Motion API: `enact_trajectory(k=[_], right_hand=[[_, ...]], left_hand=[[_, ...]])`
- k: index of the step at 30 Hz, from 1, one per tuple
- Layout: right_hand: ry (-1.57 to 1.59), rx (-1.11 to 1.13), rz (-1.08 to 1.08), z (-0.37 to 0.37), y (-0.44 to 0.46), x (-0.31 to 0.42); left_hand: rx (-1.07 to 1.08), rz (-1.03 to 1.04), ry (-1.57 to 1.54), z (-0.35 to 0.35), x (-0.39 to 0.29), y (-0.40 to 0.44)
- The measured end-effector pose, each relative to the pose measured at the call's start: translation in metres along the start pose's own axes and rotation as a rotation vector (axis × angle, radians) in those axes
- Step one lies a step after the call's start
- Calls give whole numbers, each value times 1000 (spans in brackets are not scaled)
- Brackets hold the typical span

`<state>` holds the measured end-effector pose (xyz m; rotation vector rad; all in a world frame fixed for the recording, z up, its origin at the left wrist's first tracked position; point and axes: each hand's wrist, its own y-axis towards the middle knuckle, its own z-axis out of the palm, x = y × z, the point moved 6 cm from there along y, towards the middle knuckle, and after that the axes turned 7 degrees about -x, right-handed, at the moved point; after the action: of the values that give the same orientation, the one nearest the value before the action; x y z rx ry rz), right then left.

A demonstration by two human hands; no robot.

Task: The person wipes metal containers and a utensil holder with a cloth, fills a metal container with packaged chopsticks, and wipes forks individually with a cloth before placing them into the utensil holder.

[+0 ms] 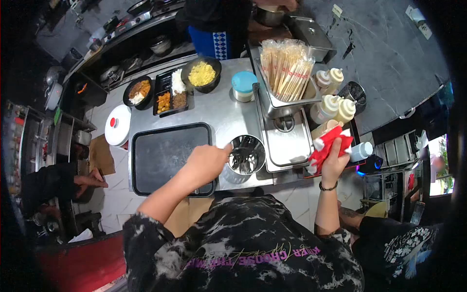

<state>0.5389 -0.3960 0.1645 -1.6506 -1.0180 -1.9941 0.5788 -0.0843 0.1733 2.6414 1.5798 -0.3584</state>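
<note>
My left hand [206, 163] is closed, its fingertips at the left rim of a round metal container [247, 171]. Dark and shiny utensils [245, 155], perhaps spoons or forks, stand inside it. Whatever the fingertips pinch is too small to tell. My right hand [333, 163] is raised at the right, closed around a crumpled red-and-white bundle [325, 152]; I cannot tell whether it is cloth or packets. Just behind that bundle are squeeze bottles [327, 109]. Below my left forearm lies a black tray [168, 155].
Farther back sit a black bowl of yellow food [202, 74], a divided food box [171, 95], another bowl [138, 92] and a blue-lidded tub [243, 86]. Wrapped chopsticks [287, 73] fill a metal bin. A white lidded pot [118, 125] stands left. Other people are left, right and across.
</note>
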Motion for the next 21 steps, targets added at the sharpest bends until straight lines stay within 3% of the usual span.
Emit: enact_trajectory(k=[1,7,10,13,16,17,18,19,21], right_hand=[[1,78,34,-5,-8,-4],[-80,230,70,-38,-41,-28],[-155,248,111,-51,-48,-27],[-243,132,30,-73,-49,-40],[-59,97,216,-75,-54,-38],[-19,41,237,-78,-56,-46],[166,-170,355,-78,-58,-59],[353,-172,512,-66,-58,-57],[1085,467,721,-14,-64,-44]], left_hand=[[73,125,110,11,-11,9],[450,399,504,73,-66,60],[540,360,571,88,-74,76],[311,372,349,30,-87,72],[-37,391,-9,-76,-64,44],[-255,334,-216,-89,-42,36],[-251,169,-176,-97,-21,32],[-294,44,-186,-97,4,27],[-270,-238,-79,-54,68,6]])
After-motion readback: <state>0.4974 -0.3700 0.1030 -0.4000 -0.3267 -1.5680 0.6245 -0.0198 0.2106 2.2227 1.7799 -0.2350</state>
